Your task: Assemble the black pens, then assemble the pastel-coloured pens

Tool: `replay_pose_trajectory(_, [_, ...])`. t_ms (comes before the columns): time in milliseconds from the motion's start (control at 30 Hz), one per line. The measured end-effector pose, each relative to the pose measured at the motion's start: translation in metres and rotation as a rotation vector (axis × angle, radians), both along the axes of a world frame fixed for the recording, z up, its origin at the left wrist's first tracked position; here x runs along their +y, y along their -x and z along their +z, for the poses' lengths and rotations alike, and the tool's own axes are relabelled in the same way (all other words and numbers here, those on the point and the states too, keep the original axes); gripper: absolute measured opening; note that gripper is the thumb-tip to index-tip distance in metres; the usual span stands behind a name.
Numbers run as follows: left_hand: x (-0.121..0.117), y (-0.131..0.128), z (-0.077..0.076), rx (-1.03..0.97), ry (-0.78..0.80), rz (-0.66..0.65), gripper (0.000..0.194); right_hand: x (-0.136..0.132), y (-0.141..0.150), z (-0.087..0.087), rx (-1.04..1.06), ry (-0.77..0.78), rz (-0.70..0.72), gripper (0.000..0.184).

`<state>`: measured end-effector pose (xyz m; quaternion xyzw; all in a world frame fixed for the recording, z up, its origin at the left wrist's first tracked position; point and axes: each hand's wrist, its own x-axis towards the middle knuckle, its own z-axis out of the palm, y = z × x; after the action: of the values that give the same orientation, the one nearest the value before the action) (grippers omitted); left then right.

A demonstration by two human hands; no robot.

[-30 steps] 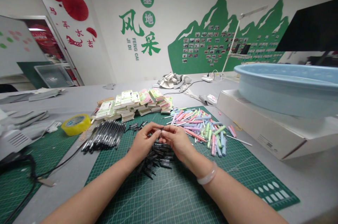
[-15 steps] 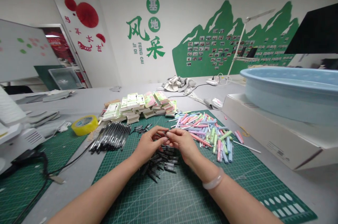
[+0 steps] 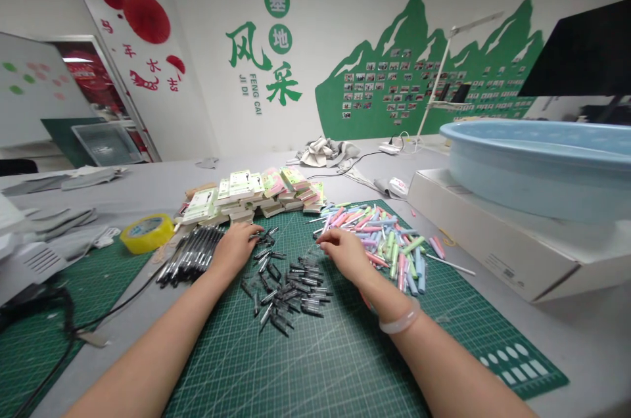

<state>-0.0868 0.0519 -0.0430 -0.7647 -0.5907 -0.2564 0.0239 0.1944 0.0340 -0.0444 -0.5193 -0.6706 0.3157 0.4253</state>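
Observation:
My left hand (image 3: 236,248) is at the left of the mat, its fingers bent together over a few small black pen parts (image 3: 269,234). Whether it grips one of them is hidden. Beside it lies a row of black pens (image 3: 192,254). My right hand (image 3: 348,255), with a pale bangle on the wrist, hovers near the mat's middle. Its thumb and fingertips are closed at the edge of some clear, black-tipped pieces, and what they hold is too small to make out. Between the hands spreads a loose pile of short black and clear pen parts (image 3: 296,290).
A heap of pastel pen barrels (image 3: 389,237) lies right of my right hand. Behind are stacked small boxes (image 3: 241,188). Yellow tape (image 3: 146,234) sits at left. A blue basin (image 3: 537,168) rests on a white carton (image 3: 486,247) at right. Green cutting mat (image 3: 345,365) underneath.
My hands were together over the pile, fingertips meeting. They have parted: the left went left to the small black parts, while the right stayed near the middle. The view has shifted slightly right.

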Motion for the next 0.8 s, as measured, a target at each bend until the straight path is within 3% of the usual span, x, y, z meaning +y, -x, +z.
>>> replay_pose_trajectory(200, [0.000,-0.004,0.005,0.055,0.020,-0.069,0.022,-0.006,0.000,-0.004,-0.435,-0.150,0.061,0.028])
replay_pose_trajectory(333, [-0.007,-0.016,0.014,0.022,0.028,-0.181,0.018,-0.011,0.005,-0.008,-0.535,-0.260,0.132,0.035])
replay_pose_trajectory(533, [-0.016,-0.041,0.015,0.066,0.049,-0.291,0.015,-0.015,0.014,-0.008,-0.700,-0.312,0.128,0.022])
replay_pose_trajectory(800, [-0.010,-0.017,0.022,0.147,0.192,-0.245,0.018,-0.013,0.010,-0.008,-0.705,-0.274,0.079,0.022])
